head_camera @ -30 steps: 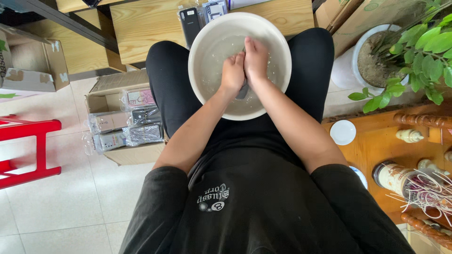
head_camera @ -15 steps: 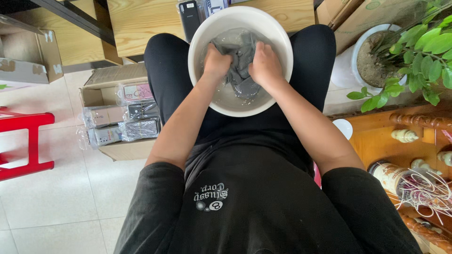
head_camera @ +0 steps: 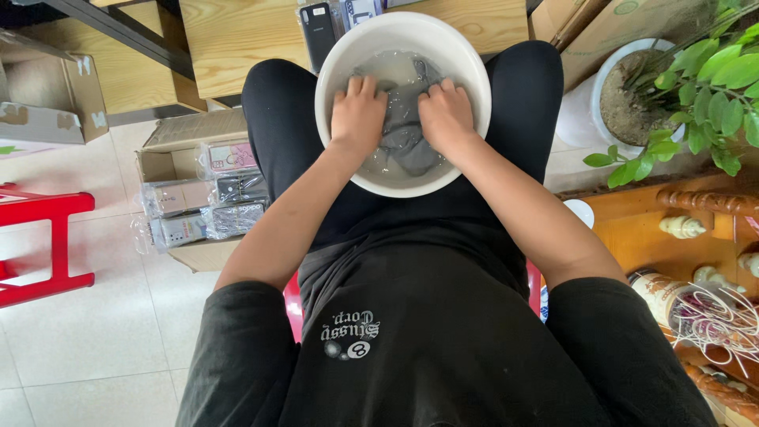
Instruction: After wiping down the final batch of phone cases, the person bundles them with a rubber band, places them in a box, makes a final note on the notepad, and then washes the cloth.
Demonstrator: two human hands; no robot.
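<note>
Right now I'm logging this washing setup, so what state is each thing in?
White basin: upright on the lap, holding cloudy water.
Grey cloth: soaked, bunched.
Left hand: pressing the cloth.
Right hand: pressing the cloth.
Cardboard box: open, packets inside.
Potted plant: upright.

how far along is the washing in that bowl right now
Done so far: the grey cloth is soaked and sits in cloudy water inside the white bowl on the person's lap. In hand: the left hand and right hand both press down on the cloth, one at each side. Left: the cloth is not yet wrung out or lifted from the water, and the bowl is not emptied.
</note>
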